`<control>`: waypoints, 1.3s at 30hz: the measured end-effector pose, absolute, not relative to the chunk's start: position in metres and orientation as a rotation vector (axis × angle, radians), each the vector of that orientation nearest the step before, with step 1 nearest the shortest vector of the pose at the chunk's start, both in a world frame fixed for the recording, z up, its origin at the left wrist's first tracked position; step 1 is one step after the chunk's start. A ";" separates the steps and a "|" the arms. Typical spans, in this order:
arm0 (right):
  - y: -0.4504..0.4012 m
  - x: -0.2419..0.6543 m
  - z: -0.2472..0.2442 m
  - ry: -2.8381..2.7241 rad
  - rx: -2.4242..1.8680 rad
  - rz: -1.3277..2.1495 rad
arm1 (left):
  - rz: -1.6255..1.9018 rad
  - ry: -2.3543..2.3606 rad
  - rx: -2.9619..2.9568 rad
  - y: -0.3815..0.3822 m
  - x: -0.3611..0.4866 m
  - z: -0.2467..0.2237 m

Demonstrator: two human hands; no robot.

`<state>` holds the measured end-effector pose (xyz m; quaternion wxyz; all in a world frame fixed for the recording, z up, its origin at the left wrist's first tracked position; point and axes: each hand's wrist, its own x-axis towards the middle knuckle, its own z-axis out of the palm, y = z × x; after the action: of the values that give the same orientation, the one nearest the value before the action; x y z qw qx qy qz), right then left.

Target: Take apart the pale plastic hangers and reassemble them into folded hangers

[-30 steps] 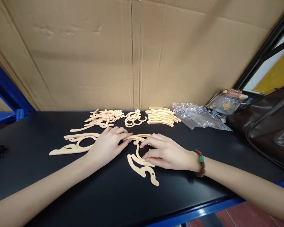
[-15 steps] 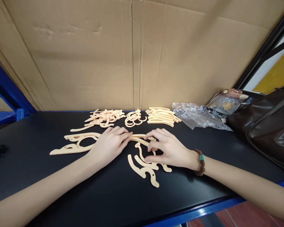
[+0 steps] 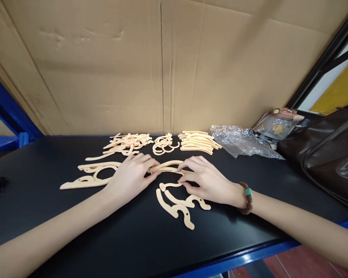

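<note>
My left hand (image 3: 133, 170) is closed, with thumb and fingertips pinching the left end of a pair of slim curved hanger arms (image 3: 169, 165) in cream plastic. At their other end, the bent fingers of my right hand (image 3: 201, 178) close on the arms and hide that end. Just below, a thin wavy hanger piece (image 3: 171, 185) with a round end reaches under my right fingertips; whether they grip it I cannot tell. Two hooked hanger pieces (image 3: 174, 210) lie nearer me. Beside my left hand are larger hanger parts (image 3: 87, 182), partly covered by it.
Along the cardboard wall (image 3: 104, 77) lie a jumbled pile of curved parts (image 3: 127, 143), a small heap of hooks (image 3: 164, 143) and a stack of arms (image 3: 198, 142). Farther right are a clear plastic bag (image 3: 243, 143), a printed container (image 3: 278, 125) and a dark brown bag (image 3: 321, 150).
The curved arms have shifted a little left and tilted between my hands. The wavy piece has swung from slanting downward to lying nearly level. My hands have barely moved.
</note>
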<state>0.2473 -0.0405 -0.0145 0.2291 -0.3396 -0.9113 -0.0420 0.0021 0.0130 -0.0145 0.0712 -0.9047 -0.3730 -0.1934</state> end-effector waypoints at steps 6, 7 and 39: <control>-0.035 0.254 -0.017 -2.461 -1.061 -0.175 | -0.606 -1.251 -2.806 0.013 0.000 -0.009; -0.035 0.254 -0.016 -2.437 -1.101 -0.185 | -0.595 -1.275 -2.801 0.013 0.000 -0.008; -0.023 0.289 0.015 -2.152 -1.081 0.982 | -1.067 -1.797 -3.074 0.007 0.005 -0.002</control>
<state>0.2885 -0.0235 0.0146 0.2673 -0.4007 -0.7973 0.3638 0.0052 0.0074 -0.0023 -0.2838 -0.7930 -0.4636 -0.2752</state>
